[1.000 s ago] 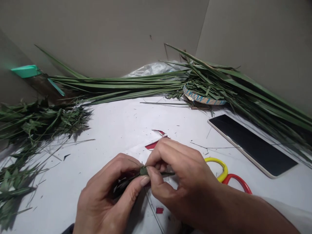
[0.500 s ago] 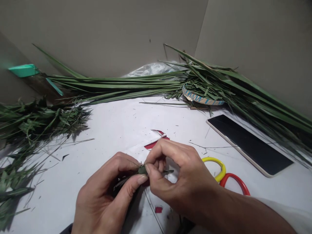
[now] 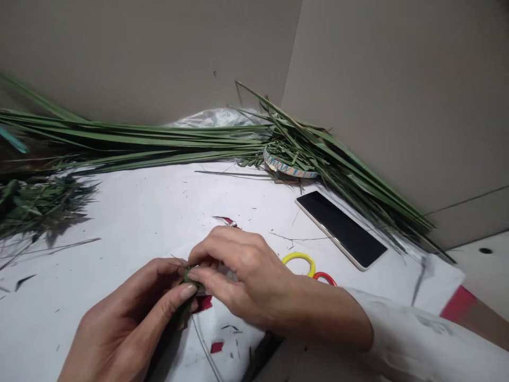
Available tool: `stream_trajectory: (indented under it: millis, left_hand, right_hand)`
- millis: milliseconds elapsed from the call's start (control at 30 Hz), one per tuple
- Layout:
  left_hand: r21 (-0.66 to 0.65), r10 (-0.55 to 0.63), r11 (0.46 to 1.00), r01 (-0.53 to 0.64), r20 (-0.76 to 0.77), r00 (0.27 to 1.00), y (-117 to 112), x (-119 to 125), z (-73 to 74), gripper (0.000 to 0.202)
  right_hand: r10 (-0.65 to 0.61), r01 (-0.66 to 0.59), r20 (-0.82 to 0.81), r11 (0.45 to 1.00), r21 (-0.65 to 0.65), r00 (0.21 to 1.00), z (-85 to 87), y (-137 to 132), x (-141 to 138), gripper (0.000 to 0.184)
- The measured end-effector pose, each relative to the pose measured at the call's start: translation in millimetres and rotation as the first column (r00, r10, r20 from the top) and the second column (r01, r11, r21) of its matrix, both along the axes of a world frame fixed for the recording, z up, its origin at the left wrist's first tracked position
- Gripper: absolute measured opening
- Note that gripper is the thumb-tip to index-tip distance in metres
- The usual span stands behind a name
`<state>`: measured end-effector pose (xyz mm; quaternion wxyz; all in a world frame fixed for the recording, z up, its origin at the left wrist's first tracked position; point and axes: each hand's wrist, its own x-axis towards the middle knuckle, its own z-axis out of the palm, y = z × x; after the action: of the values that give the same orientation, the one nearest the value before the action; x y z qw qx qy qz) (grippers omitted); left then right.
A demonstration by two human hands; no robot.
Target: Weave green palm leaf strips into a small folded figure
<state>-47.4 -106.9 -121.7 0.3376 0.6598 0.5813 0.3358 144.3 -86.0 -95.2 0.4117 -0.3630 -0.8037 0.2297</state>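
Observation:
Low in the middle, my left hand (image 3: 131,313) pinches a small folded green leaf strip (image 3: 186,274) between thumb and fingers. My right hand (image 3: 242,270) grips the same piece from the other side, its thumb and fingertips meeting the left ones. Fingers cover most of the strip, so its shape is hard to make out. Just under the fingertips shows a dark red scrap (image 3: 203,304). Scissors (image 3: 298,255) with one yellow and one red handle loop lie beyond my right wrist, partly hidden by the forearm.
Long green leaves (image 3: 139,142) stretch along the wall. A round tray with a blue-striped rim (image 3: 290,170) holds leaf pieces. A phone (image 3: 342,228) lies at right, a leafy pile (image 3: 43,204) at left. A small red scrap (image 3: 217,347) and leaf bits litter the white sheet (image 3: 139,212).
My view has swung to the right, so everything sits further left and the table's right edge now shows. Both hands still pinch the leaf strip; the right hand's fingers have shifted slightly.

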Motion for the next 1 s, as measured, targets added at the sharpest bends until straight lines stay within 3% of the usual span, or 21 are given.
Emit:
stream_trajectory:
  millis: [200,400,700,900,1000]
  left_hand:
    - [0.029,-0.068,0.997,0.07,-0.052,0.996,3,-5,-4.1,0.023]
    - [0.008,-0.134,0.991,0.134,0.018,0.991,4,0,-0.5,0.019]
    - [0.033,-0.211,0.977,0.21,0.018,0.977,6,9,16.7,0.027]
    - [-0.035,-0.246,0.969,0.244,-0.067,0.967,7,6,14.8,0.032]
    - [-0.04,-0.246,0.969,0.244,-0.085,0.965,8,5,13.5,0.033]
  right_hand:
    - [0.05,-0.053,-0.026,0.988,-0.147,0.998,8.0,5,5,0.008]
    - [0.083,-0.087,-0.025,0.966,-0.245,0.996,12.1,10,8,0.013]
    - [0.102,-0.083,0.197,0.991,-0.104,0.975,10.4,3,11,0.013]
    - [0.027,-0.059,0.417,0.996,0.065,0.909,5.2,4,9,0.013]
    - [-0.004,-0.04,0.431,0.995,0.095,0.903,2.3,4,8,0.012]
